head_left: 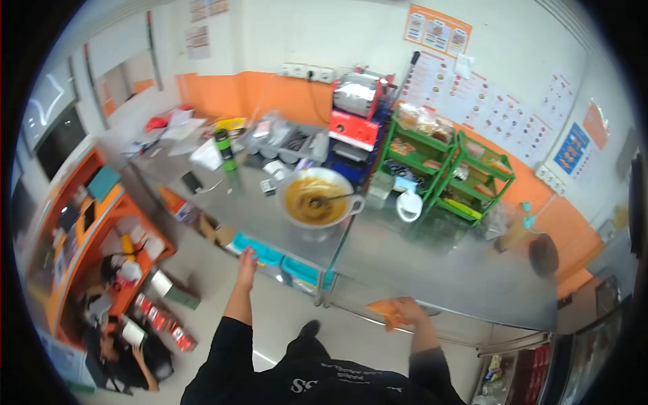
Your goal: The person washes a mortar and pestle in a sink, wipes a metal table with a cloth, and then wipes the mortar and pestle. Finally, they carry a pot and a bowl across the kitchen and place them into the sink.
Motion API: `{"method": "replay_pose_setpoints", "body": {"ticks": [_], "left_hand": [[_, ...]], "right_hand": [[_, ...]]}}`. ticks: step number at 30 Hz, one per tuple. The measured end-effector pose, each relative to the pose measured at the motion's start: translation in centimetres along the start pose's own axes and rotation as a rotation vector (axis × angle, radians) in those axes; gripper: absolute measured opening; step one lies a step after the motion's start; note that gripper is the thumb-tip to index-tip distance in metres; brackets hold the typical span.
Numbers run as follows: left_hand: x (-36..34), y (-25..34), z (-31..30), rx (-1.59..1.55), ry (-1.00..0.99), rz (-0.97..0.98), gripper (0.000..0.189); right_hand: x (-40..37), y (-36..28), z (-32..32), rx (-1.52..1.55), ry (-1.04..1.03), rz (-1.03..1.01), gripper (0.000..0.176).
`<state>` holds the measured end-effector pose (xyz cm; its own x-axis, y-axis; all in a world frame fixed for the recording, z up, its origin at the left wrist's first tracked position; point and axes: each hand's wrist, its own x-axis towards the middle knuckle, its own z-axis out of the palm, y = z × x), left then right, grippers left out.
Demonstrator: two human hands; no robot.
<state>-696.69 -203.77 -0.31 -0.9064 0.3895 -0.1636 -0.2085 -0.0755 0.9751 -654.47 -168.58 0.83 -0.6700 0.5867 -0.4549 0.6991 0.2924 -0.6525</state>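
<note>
My right hand (408, 311) is closed around an orange cloth (386, 312), just off the front edge of the steel table (445, 270). My left hand (248, 262) is raised beside the other table's front edge, near the blue-green trays below it; nothing shows in it and its fingers look slightly apart, though blurred. Beyond my hands, a large white bowl (317, 197) with a yellow-brown mixture and a dark-handled utensil sits on the left steel table (250, 216).
A green bottle (225, 150), a red machine (354, 128) and green racks (418, 158) stand along the back. A white jug (409, 205) is before the racks. Round dark object (543, 254) at right. Another person (125, 354) crouches at lower left beside orange shelves (111, 202).
</note>
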Motion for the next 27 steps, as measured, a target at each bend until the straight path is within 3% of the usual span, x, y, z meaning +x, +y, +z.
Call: {"method": "replay_pose_setpoints", "body": {"ticks": [1,3,5,7,9,10,12,15,16,24,27], "left_hand": [[3.1,0.4,1.0,-0.198,-0.011,-0.046,0.062],[9.6,1.0,2.9,-0.270,-0.092,-0.115,0.064],[15.6,1.6,4.3,-0.387,-0.178,-0.206,0.066],[20.0,2.4,6.0,-0.493,-0.279,-0.292,0.068],[21.7,4.3,8.3,-0.609,-0.450,-0.341,0.068],[22.0,5.0,9.1,-0.676,-0.554,-0.341,0.066],[22.3,6.2,11.9,-0.553,-0.647,-0.043,0.062],[19.3,9.7,15.5,-0.695,-0.684,-0.203,0.059],[19.2,9.7,16.1,-0.681,-0.697,-0.215,0.059],[16.2,9.7,19.9,-0.570,-0.786,-0.294,0.059],[13.3,9.4,22.3,-0.521,-0.848,-0.354,0.059]], "right_hand": [[1.0,-5.0,0.2,-0.028,-0.046,-0.034,0.049],[5.4,-9.3,1.7,0.389,-0.125,-0.129,0.041],[9.5,-12.9,2.8,0.851,-0.254,-0.161,0.061],[11.1,-18.4,1.8,1.077,-0.406,-0.059,0.084],[12.4,-21.8,1.6,1.224,-0.446,-0.046,0.094],[13.7,-22.5,2.1,1.249,-0.428,-0.044,0.085],[17.1,-23.3,3.6,1.282,-0.504,-0.059,0.064],[18.0,-25.6,2.6,1.222,-0.674,-0.019,0.045],[18.4,-25.8,2.7,1.253,-0.629,-0.019,0.045],[18.9,-24.7,8.5,1.334,-0.859,-0.047,0.042],[12.5,-23.7,7.7,1.298,-0.564,-0.108,0.039]]}}
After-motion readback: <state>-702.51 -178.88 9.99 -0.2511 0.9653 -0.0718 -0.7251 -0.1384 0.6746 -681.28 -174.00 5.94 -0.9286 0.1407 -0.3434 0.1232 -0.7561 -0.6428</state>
